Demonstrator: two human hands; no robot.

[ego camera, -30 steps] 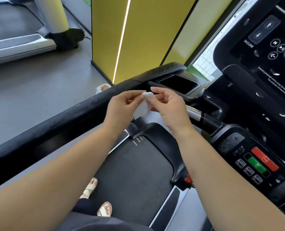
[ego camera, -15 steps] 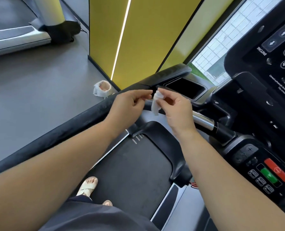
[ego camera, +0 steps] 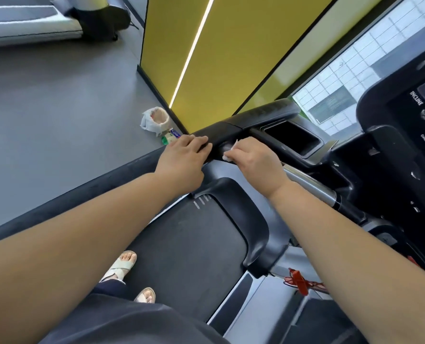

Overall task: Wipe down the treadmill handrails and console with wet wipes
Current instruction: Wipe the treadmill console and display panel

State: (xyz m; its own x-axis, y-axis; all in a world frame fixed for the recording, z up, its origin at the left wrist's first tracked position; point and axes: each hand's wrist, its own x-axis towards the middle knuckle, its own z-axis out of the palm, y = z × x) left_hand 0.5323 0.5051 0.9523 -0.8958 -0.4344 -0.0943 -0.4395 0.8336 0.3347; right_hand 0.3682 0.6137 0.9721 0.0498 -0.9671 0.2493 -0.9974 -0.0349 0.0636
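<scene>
Wet wipe (ego camera: 227, 157) sits bunched in our right hand (ego camera: 254, 161). In the head view we see only 2 white corners of it poking out past the knuckles. The fingers are curled tight round it, pressing it onto the dark joint where the left handrail (ego camera: 82, 194) meets the console (ego camera: 402, 145), just beside the recessed tray (ego camera: 293, 139).

Our left hand (ego camera: 184, 157) rests on top of the handrail near the right one, fingers laid flat and nearly straight, holding nothing. A silver grip bar (ego camera: 310, 186) runs out from under our right wrist.

Below our arms lies the treadmill belt (ego camera: 194, 244), with our 2 sandalled feet (ego camera: 122, 265) near its left edge and a red safety clip (ego camera: 299, 281) at its right. On the grey floor (ego camera: 57, 108) past the handrail stands a small white bag (ego camera: 155, 121). Just beside it lies a green-and-white packet (ego camera: 170, 138), near the foot of the yellow panel (ego camera: 218, 58).
</scene>
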